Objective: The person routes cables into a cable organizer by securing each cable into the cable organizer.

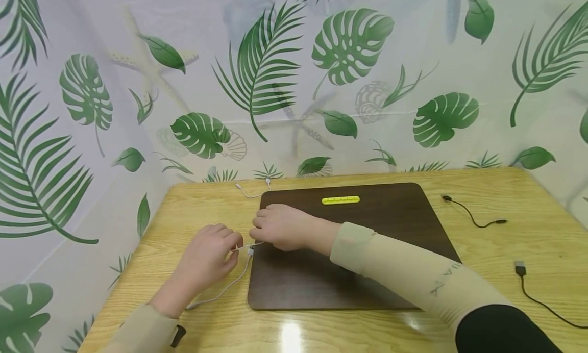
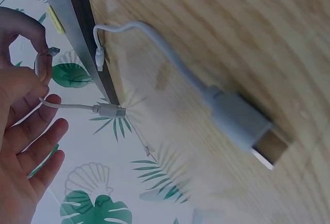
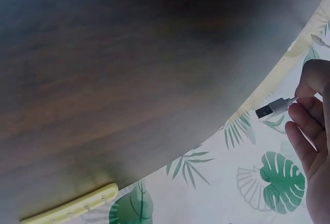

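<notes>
Both hands hold one white USB cable (image 1: 248,246) over the left edge of a dark brown board (image 1: 317,279). My left hand (image 1: 209,253) pinches it between thumb and fingers; a plug (image 2: 109,111) sticks out beside those fingers in the left wrist view. My right hand (image 1: 285,228), above the board's left side, pinches it just behind a USB-A plug (image 3: 270,109). Below them, a second white cable (image 1: 229,285) lies on the table, one plug at the board's edge. Its other plug (image 2: 247,126) looms large in the left wrist view.
Another short white cable (image 1: 250,196) lies behind the board's far left corner. A yellow strip (image 1: 340,200) rests near the board's back edge. Two black cables, one farther back (image 1: 473,216) and one nearer (image 1: 544,304), lie on the wooden table (image 1: 211,322) at right. A leaf-print cloth (image 1: 285,87) hangs behind.
</notes>
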Motion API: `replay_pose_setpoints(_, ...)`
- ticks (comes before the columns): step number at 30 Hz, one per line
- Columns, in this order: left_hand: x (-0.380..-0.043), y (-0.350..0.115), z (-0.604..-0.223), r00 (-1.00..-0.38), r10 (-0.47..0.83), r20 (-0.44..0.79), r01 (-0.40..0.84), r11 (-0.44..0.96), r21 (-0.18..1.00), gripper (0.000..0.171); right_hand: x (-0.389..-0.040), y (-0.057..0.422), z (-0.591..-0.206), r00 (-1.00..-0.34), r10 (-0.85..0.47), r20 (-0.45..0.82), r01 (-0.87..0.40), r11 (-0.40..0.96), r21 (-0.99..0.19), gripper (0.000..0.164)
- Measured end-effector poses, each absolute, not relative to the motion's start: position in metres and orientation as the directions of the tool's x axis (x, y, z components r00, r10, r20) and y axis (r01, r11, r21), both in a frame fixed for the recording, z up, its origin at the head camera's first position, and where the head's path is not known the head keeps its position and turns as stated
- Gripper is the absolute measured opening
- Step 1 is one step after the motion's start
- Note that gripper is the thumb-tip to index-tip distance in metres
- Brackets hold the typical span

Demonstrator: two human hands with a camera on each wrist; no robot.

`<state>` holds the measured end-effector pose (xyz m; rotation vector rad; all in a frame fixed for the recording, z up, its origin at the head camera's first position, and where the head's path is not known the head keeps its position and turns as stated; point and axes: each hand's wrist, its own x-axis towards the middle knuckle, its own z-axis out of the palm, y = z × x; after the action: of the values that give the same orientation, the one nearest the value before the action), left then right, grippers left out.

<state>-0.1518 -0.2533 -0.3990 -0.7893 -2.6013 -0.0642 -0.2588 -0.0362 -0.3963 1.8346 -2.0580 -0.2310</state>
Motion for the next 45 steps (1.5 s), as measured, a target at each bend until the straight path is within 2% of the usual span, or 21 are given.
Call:
replay_pose_setpoints(10, -0.159, -0.242, -0.399, -0.730, 0.529, 0.433, 0.557, 0.827, -0.070, 0.021, -0.263, -0.023, -0.394, -0.069, -0.975, 0.211, -0.916, 0.145, 0.373, 0.016)
replay_pose_setpoints(24, -0.167, -0.225, -0.405, -0.726, 0.544, 0.420, 0.571, 0.818, -0.071, 0.021, -0.267, -0.001, -0.393, -0.134, -0.976, 0.172, -0.900, 0.192, 0.390, 0.014)
replay_pose_setpoints(32, -0.175, -0.213, -0.407, -0.756, 0.539, 0.370, 0.567, 0.823, -0.041, 0.021, -0.272, 0.013, -0.391, -0.186, -0.972, 0.142, -0.889, 0.228, 0.398, 0.013)
replay_pose_setpoints(45, -0.184, -0.196, -0.405, -0.760, 0.557, 0.335, 0.579, 0.814, -0.041, 0.020, -0.279, 0.034, -0.391, -0.211, -0.967, 0.144, -0.892, 0.250, 0.375, 0.011)
